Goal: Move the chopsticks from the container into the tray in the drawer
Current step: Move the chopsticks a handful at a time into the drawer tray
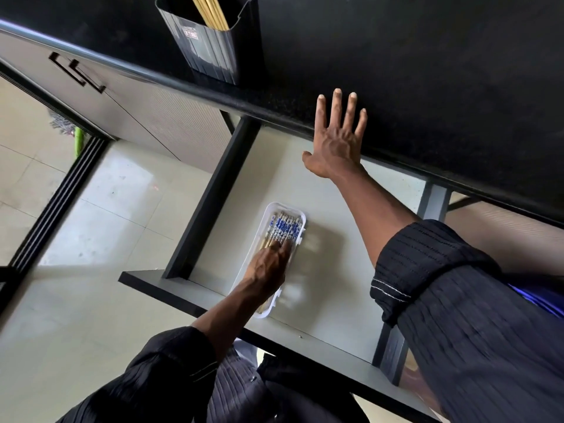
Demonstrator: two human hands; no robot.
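Observation:
A white oblong tray (300,215) lies in the open drawer (329,239). Several chopsticks with blue-and-white patterned ends (282,227) lie side by side in it. My left hand (268,267) rests flat on the chopsticks in the tray, fingers pressing down on their wooden parts. My right hand (337,138) is spread flat on the edge of the black countertop (427,87), holding nothing. A dark ribbed container (210,53) stands on the counter at the top, with several plain wooden chopsticks (210,10) sticking up out of it.
The drawer has dark side walls and a dark front panel (171,288). Grey cabinet doors with dark handles (79,71) lie to the left. Pale floor tiles (91,209) and a sliding door track (58,203) are below left.

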